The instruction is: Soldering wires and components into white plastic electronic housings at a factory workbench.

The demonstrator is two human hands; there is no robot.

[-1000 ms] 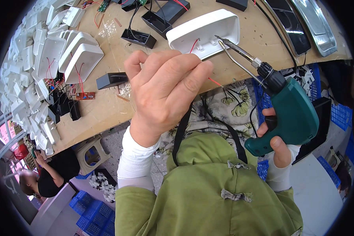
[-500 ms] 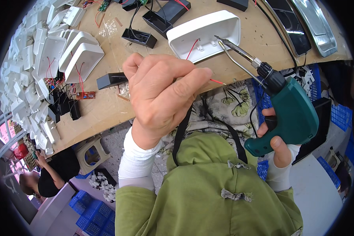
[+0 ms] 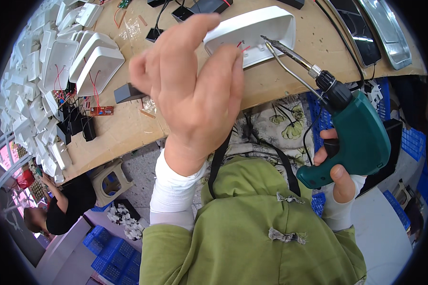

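Heap of white housings [image 3: 47,71] with red wires seen at left of bench, apparently awaiting work. Left hand [image 3: 195,90] raised, fingers pinched together on thin red wire [image 3: 244,48] at white housing [image 3: 252,33]. Soldering gun [image 3: 352,133] clamped in right hand [image 3: 335,173], tip beside wire, touching or not cannot be told. Joint judged not yet finished.

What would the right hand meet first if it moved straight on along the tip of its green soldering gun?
Probably the white plastic housing with red wires; the green soldering gun in the right hand points at it. Depth is unclear.
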